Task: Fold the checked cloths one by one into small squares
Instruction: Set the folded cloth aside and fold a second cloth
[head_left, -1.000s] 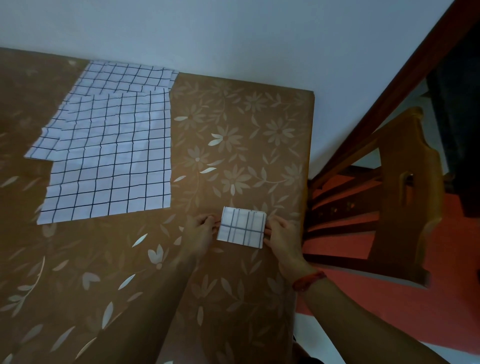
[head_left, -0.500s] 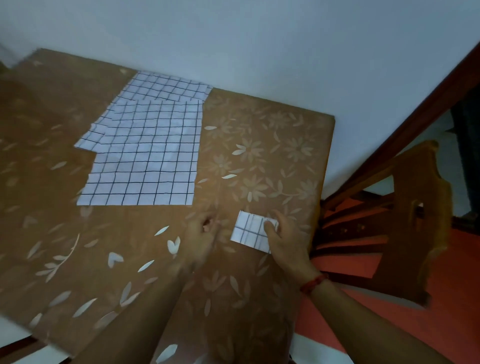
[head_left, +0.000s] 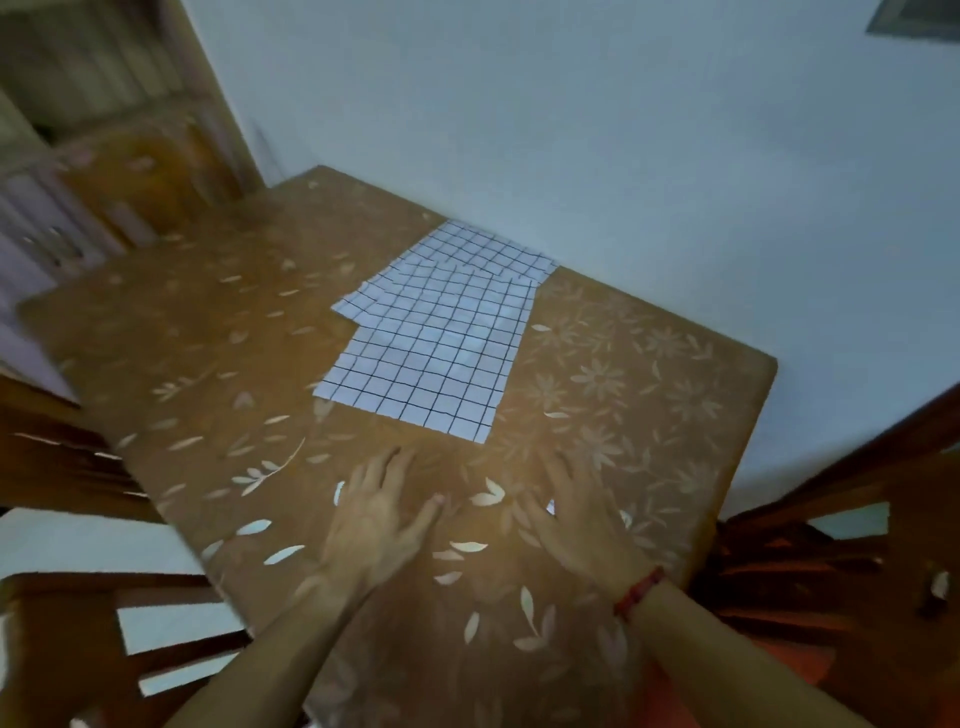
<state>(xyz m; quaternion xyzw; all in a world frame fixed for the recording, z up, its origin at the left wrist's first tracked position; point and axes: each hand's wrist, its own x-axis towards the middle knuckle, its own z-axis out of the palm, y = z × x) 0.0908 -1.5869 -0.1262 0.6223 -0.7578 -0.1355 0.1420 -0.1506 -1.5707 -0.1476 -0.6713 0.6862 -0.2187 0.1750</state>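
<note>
A stack of unfolded white checked cloths (head_left: 431, 353) lies flat at the middle of the brown floral table (head_left: 208, 332), reaching to the far edge by the wall. My left hand (head_left: 384, 512) rests palm down on the bare table just in front of the stack, fingers spread, holding nothing. My right hand (head_left: 582, 514) lies flat to its right, fingers apart. It covers the small folded cloth (head_left: 550, 506), of which only a white sliver shows at the thumb side.
A wooden chair (head_left: 831, 525) stands close at the table's right edge, and another chair (head_left: 78, 613) at the near left. A pale wall (head_left: 571, 130) runs along the far edge. A doorway and furniture (head_left: 104, 130) sit at the far left, blurred.
The view has swung left and up. My left hand let go of the folded square and went flat on the table. My right hand has spread over the square, hiding it.
</note>
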